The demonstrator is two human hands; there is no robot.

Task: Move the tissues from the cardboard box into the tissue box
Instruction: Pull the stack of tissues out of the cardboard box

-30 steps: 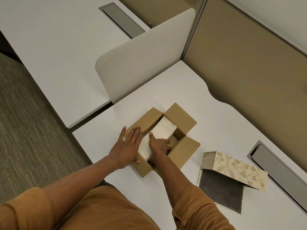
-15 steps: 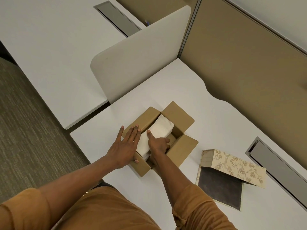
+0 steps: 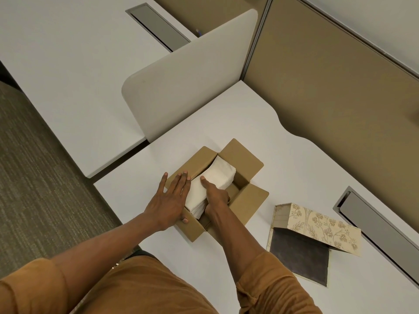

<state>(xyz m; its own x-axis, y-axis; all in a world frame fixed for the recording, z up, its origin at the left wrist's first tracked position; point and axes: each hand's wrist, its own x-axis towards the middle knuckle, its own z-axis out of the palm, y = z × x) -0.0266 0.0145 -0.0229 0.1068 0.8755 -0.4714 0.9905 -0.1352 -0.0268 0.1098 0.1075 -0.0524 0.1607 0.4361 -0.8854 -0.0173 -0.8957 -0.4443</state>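
A brown cardboard box [image 3: 247, 200] stands open on the white desk, flaps spread. Inside it lies a white stack of tissues [image 3: 215, 177], its near end lifted a little above the box rim. My right hand [image 3: 215, 196] grips the stack's right side, thumb on top and fingers underneath inside the box. My left hand [image 3: 172, 200] lies flat, fingers spread, on the box's left flap and against the stack's left edge. The floral tissue box [image 3: 317, 225] lies open to the right, its dark inside [image 3: 299, 252] facing up.
A rounded white divider panel [image 3: 192, 80] rises behind the cardboard box. Tan partition walls [image 3: 340, 87] close the desk's far side. A grey cable slot [image 3: 376, 223] is set in the desk at right. A neighbouring desk [image 3: 56, 64] and carpet [image 3: 34, 177] lie to the left.
The near end of the tissue stack has come up a little under my right hand. My left hand stays flat on the box flap. The view shifted slightly.
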